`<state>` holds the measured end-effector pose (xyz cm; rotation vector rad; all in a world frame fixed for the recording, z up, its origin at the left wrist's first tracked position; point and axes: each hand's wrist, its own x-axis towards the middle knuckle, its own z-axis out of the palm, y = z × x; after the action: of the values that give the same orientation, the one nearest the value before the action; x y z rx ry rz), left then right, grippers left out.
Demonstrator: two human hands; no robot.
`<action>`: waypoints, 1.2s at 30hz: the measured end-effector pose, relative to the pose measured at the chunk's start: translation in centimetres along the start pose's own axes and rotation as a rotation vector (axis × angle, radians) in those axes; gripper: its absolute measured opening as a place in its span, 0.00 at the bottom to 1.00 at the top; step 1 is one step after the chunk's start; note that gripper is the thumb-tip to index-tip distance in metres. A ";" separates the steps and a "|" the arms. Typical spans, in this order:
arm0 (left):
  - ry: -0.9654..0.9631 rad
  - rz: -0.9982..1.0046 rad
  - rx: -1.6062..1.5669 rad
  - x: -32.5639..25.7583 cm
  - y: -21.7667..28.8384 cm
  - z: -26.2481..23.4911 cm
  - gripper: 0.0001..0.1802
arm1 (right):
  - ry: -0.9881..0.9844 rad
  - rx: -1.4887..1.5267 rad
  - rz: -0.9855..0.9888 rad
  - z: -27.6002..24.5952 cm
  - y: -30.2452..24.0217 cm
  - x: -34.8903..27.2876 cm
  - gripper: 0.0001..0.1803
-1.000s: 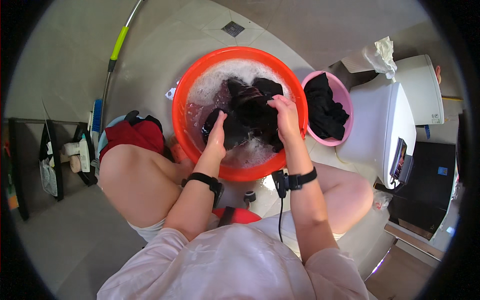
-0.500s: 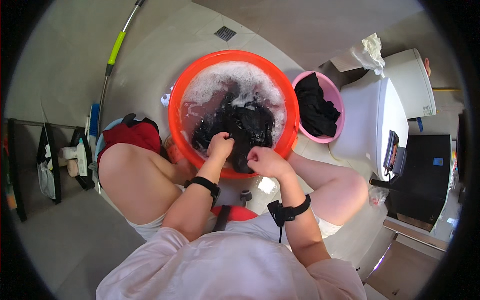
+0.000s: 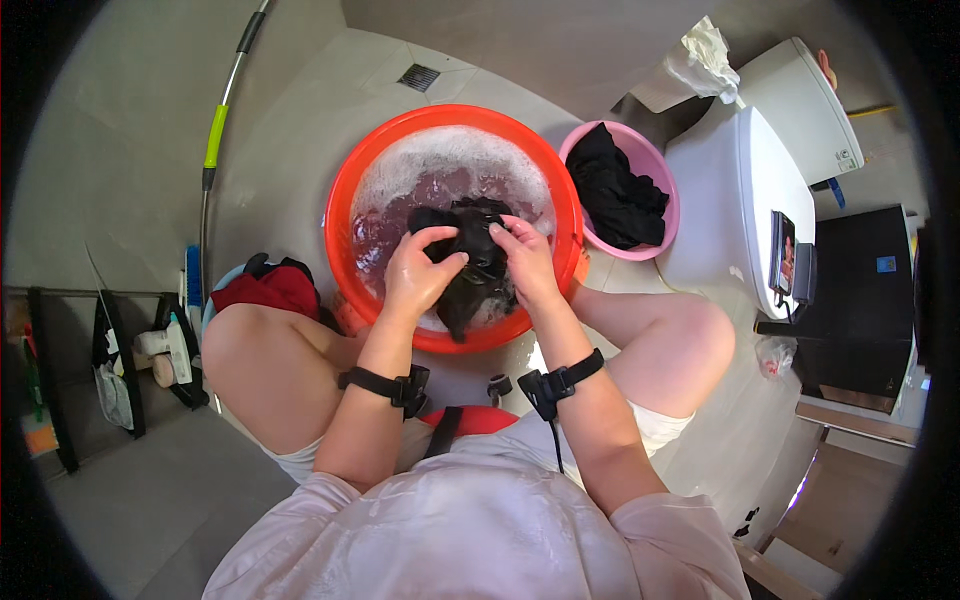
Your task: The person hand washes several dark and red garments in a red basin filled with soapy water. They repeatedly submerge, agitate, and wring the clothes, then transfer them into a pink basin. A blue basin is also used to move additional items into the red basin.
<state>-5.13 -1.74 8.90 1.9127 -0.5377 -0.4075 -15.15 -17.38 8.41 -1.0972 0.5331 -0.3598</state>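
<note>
A wet black garment [image 3: 482, 245] is bunched up over the orange-red tub [image 3: 338, 232], and its lower end hangs toward the near rim. My left hand [image 3: 418, 270] holds its left part between thumb and fingers. On the other side, my right hand [image 3: 527, 258] pinches the cloth with thumb and forefinger. Beneath lies murky water topped with white foam [image 3: 455, 150]. The garment's kind cannot be made out, and some fingertips are hidden in its folds. Each wrist wears a black strap with a small device.
Right of the tub, a pink basin [image 3: 652, 160] holds black clothing [image 3: 612, 190]. At left, a light-blue basin contains red clothing [image 3: 270, 292] and dark cloth. A pole with a green grip [image 3: 216, 135] leans nearby. A white toilet [image 3: 705, 185] stands right, with a phone [image 3: 783, 255] on it.
Both hands have lifted the black garment upward and away from the near rim. My hands have moved farther apart, with the cloth gathered between them.
</note>
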 end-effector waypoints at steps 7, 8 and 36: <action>-0.079 -0.586 0.076 -0.2 -6.6 -0.4 0.19 | 0.607 -0.172 0.188 -6.8 3.2 -0.2 0.23; -0.065 -0.561 0.149 -0.4 -7.0 -0.1 0.19 | 0.588 -0.603 0.105 -7.2 3.2 -0.3 0.23; 0.194 -0.641 -1.241 -0.8 -4.6 2.6 0.28 | 0.015 -0.408 -0.087 -0.6 0.3 0.1 0.17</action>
<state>-6.28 -1.70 3.67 0.8272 0.4430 -0.7270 -15.39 -17.83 7.92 -1.5157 0.5879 -0.3431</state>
